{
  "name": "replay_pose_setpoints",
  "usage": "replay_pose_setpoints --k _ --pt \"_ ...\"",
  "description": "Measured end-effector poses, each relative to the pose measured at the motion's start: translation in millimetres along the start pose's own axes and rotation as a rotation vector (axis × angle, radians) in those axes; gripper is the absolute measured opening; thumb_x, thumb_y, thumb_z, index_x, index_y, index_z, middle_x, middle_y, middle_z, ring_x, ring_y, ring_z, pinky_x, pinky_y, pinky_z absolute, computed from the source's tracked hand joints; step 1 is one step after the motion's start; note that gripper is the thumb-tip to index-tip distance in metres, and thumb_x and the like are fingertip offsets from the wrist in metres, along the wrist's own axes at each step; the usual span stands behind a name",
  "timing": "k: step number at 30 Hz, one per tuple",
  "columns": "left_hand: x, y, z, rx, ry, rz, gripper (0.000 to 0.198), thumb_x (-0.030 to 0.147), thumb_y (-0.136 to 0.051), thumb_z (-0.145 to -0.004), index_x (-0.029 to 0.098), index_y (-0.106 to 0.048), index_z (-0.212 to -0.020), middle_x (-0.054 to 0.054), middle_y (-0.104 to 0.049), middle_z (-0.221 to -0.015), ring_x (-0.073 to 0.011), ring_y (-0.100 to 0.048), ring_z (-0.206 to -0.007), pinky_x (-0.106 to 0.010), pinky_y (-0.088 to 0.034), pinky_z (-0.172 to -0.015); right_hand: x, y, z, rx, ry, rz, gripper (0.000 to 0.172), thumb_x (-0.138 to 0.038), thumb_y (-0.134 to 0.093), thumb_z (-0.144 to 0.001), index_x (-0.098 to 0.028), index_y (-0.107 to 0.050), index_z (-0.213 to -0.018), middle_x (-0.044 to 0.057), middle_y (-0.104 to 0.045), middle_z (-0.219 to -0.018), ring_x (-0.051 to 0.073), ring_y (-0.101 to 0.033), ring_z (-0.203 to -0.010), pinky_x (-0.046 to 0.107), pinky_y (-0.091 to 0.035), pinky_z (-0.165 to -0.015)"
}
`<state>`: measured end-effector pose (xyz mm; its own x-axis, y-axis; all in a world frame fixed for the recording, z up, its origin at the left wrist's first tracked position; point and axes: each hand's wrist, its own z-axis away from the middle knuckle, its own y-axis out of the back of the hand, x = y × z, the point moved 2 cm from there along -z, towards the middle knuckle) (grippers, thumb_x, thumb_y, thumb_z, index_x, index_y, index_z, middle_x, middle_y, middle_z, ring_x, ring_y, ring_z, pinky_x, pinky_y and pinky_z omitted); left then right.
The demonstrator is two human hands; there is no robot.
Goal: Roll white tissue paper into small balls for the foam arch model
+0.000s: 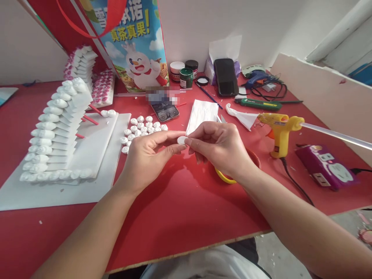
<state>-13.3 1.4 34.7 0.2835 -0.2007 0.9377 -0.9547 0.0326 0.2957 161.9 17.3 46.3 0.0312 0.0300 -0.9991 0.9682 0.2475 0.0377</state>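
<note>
A small white round piece (181,140) is pinched between both hands over the front middle of the table. My left hand (149,157) is closed, its thumb and forefinger gripping the piece from the left. From the right, my right hand (219,145) holds the same piece with thumb and fingertips. Several small white rolled rosettes (140,126) lie just beyond my left hand. Behind the hands is a stack of white paper strips (202,112). A yellow-rimmed round thing (225,177) lies partly hidden under my right wrist.
On the left, a curved model (62,128) edged with white rosettes stands on white boards (101,186). A yellow glue gun (280,131) with a clear stick and a purple power strip (325,166) are at right. Phones, paint jars (186,77) and a gift bag (139,46) line the back.
</note>
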Motion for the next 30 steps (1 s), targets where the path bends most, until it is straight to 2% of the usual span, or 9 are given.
replay_pose_setpoints --k 4,8,14,18,24,30 --pt "1.1 -1.1 -0.9 0.011 0.013 0.073 0.013 0.022 -0.083 -0.083 0.025 -0.085 -0.096 0.0 -0.083 -0.09 -0.0165 -0.076 -0.082 -0.025 -0.061 -0.078 -1.9 0.2 1.7 0.009 0.032 0.077 0.013 -0.015 -0.078 -0.081 -0.014 -0.07 -0.071 -0.003 -0.064 -0.059 0.008 -0.055 -0.044 0.021 -0.043 -0.042" --pt "-0.2 -3.7 -1.6 0.012 0.023 0.163 0.012 0.022 -0.084 -0.083 0.028 -0.086 -0.094 0.002 -0.081 -0.083 -0.0124 -0.071 -0.073 -0.021 -0.058 -0.072 -3.5 -0.5 4.1 0.056 0.117 0.175 0.012 -0.01 -0.073 -0.082 -0.014 -0.069 -0.071 -0.001 -0.067 -0.063 0.007 -0.056 -0.048 0.022 -0.042 -0.046" --pt "-8.6 -5.4 -6.3 -0.007 0.106 0.378 0.011 0.019 -0.084 -0.082 0.025 -0.085 -0.091 0.002 -0.077 -0.076 -0.0099 -0.066 -0.068 -0.02 -0.056 -0.069 -2.9 0.7 1.9 -0.06 0.084 0.081 0.009 -0.016 -0.07 -0.086 -0.013 -0.067 -0.078 -0.001 -0.069 -0.068 0.008 -0.058 -0.046 0.023 -0.044 -0.045" --pt "-15.4 -7.5 -7.8 -0.046 0.175 0.453 0.011 0.022 -0.084 -0.082 0.023 -0.086 -0.092 0.0 -0.076 -0.077 -0.01 -0.064 -0.07 -0.02 -0.055 -0.071 -2.5 0.5 3.2 -0.011 0.181 0.301 0.011 -0.017 -0.068 -0.088 -0.014 -0.067 -0.078 0.001 -0.071 -0.069 0.009 -0.059 -0.053 0.023 -0.044 -0.052" --pt "-19.8 -12.0 -4.4 -0.011 0.232 0.435 0.011 0.026 -0.087 -0.079 0.022 -0.085 -0.089 -0.001 -0.074 -0.073 -0.0141 -0.067 -0.075 -0.025 -0.056 -0.075 -1.9 -2.8 8.8 0.064 0.431 0.726 0.012 -0.012 -0.06 -0.087 -0.015 -0.064 -0.076 0.0 -0.065 -0.065 0.009 -0.052 -0.056 0.023 -0.036 -0.056" --pt "-19.7 -12.4 -3.4 -0.064 0.232 0.467 0.018 0.027 -0.085 -0.081 0.022 -0.084 -0.099 -0.002 -0.075 -0.079 -0.0142 -0.067 -0.074 -0.027 -0.057 -0.076 -1.0 -1.3 9.7 0.039 0.477 0.809 0.012 -0.015 -0.057 -0.089 -0.015 -0.063 -0.079 0.0 -0.065 -0.067 0.009 -0.05 -0.055 0.023 -0.033 -0.054"
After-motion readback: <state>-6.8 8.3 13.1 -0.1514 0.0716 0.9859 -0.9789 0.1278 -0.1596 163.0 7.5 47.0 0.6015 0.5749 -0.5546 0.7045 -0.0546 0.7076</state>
